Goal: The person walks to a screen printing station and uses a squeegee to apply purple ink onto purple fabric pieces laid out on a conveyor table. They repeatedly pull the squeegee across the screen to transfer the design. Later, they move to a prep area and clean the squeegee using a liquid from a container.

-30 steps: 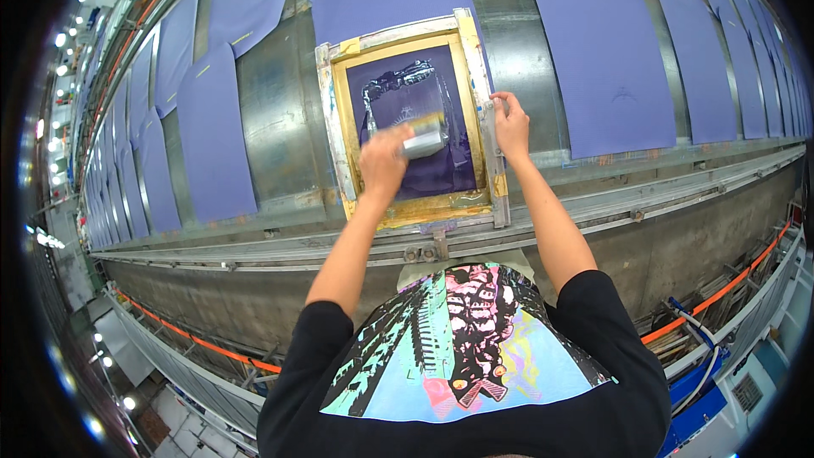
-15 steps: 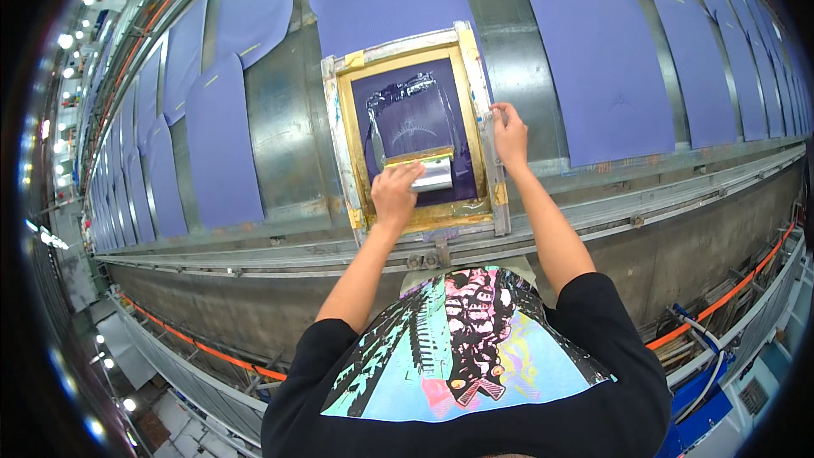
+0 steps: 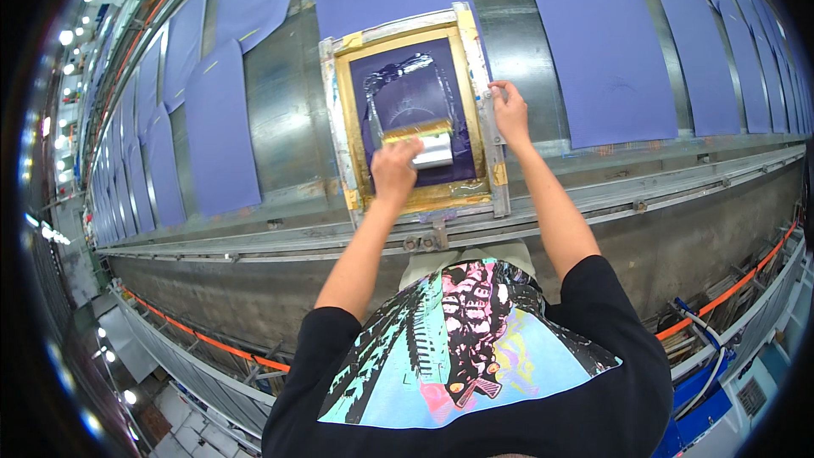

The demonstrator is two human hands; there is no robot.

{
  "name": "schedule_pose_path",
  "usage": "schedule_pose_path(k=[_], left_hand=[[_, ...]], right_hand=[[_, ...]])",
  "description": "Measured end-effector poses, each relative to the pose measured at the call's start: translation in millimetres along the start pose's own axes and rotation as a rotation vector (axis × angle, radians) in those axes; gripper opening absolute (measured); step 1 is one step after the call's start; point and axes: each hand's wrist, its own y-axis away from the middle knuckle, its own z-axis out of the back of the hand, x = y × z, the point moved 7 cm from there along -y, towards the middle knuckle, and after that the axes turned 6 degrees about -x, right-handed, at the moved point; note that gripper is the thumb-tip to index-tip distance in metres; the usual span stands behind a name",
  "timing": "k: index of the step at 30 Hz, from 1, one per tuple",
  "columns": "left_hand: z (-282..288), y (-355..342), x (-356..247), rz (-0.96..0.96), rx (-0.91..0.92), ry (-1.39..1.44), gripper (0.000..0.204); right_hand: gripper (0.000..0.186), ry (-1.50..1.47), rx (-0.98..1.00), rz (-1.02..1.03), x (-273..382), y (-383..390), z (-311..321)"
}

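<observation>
L hand (image 3: 396, 170) is closed on the scraper (image 3: 435, 150), which lies inside the frame (image 3: 336, 110), just to that hand's R, long axis approx. crosswise; R hand (image 3: 511, 114) (farther off) touches frame's R side, pinch unclear.

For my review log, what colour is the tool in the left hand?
The tool is shiny silver with a yellowish far edge, best seen in the head view.
</observation>
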Motion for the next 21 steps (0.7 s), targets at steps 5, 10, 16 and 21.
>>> schedule_pose_path(k=[5,10,16,21], left_hand=[[24,43,-9,-0.051,-0.008,0.126,0.044],[68,55,-6,-0.088,0.044,0.184,0.058],[106,64,-20,0.000,-0.014,0.149,0.057],[93,69,-8,0.134,0.058,0.090,0.053]], right_hand=[[0.020,-0.004,0.016,-0.033,18,-2,1],[0.021,-0.028,-0.096,0.200,90,13,13],[0.024,-0.169,-0.029,0.198,128,31,19],[0.028,-0.097,0.054,0.290,110,53,-4]])
